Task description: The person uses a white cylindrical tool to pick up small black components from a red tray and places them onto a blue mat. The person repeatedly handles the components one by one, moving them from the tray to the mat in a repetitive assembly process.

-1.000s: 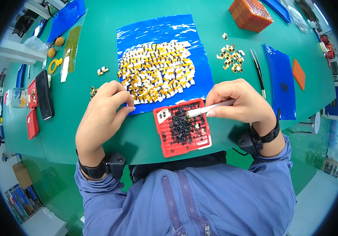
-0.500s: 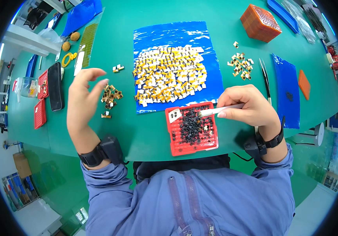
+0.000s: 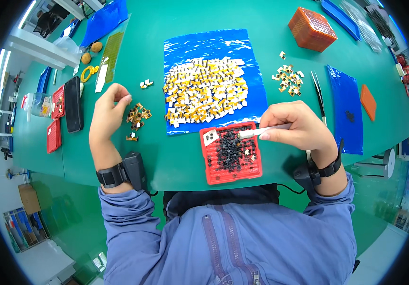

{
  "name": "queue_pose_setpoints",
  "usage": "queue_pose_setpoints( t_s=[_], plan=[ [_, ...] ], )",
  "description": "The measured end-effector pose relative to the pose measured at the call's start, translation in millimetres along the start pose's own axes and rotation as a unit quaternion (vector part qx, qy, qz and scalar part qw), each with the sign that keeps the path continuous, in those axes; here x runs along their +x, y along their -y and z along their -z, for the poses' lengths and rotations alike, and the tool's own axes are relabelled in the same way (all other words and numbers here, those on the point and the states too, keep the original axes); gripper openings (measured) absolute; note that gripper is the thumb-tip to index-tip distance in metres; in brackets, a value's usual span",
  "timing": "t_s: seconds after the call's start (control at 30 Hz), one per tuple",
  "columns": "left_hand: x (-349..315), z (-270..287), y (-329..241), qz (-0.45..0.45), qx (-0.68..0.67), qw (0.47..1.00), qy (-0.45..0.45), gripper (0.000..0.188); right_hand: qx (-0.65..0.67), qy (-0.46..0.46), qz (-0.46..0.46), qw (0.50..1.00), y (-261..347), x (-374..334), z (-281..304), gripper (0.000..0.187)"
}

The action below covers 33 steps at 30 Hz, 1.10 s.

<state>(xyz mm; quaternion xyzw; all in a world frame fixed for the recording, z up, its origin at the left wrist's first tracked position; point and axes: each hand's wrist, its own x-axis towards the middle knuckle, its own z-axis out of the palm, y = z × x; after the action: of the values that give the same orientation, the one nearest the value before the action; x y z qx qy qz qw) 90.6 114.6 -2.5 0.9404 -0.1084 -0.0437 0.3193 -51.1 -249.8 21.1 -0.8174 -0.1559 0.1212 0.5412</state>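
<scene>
My right hand (image 3: 292, 126) pinches a slim white stick-like tool (image 3: 264, 129); its exact kind is unclear. The tool's pale tip reaches over a red ribbed tray (image 3: 210, 173) holding many small black parts (image 3: 230, 152), a few whitish pieces and a small white plate at the far left corner. My left hand (image 3: 108, 111) is raised to the left of a small heap of brassy parts (image 3: 138, 115), thumb and forefinger brought together. Whatever lies between those fingertips is too small to make out. Beyond the tray, a blue sheet (image 3: 209, 42) bears many white-and-yellow pieces (image 3: 206, 90).
To the right lie loose gold-and-white parts (image 3: 288, 80), tweezers (image 3: 319, 95), a blue pad (image 3: 346, 109) and an orange slab (image 3: 368, 102). An orange tray stack (image 3: 311, 29) stands far right. Leftward are a black case (image 3: 73, 104), red trays (image 3: 54, 135) and yellow scissors (image 3: 88, 72).
My left thumb and forefinger have closed together, and that hand has shifted slightly right. My right hand still holds the white tool, its tip a little further left over the tray.
</scene>
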Motion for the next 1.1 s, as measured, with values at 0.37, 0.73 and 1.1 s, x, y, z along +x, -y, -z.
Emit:
queue_pose_setpoints(
  t_s=[0.37,0.73,1.1],
  plan=[
    [-30.1,-57.4,-78.5,-0.17,-0.526,0.794,0.251,0.014,0.001,0.022,0.023,0.999,-1.7,4.3,-5.2,0.015],
    [-48.0,-76.0,-89.2,-0.06,-0.598,0.741,0.3,0.014,0.033,0.008,0.038,0.999,-1.5,3.8,-7.7,0.013],
    [-50.0,-68.1,-95.8,-0.07,-0.465,0.81,0.352,0.027,0.013,0.0,0.04,0.999,-3.4,4.4,-6.5,0.014]
  ],
)
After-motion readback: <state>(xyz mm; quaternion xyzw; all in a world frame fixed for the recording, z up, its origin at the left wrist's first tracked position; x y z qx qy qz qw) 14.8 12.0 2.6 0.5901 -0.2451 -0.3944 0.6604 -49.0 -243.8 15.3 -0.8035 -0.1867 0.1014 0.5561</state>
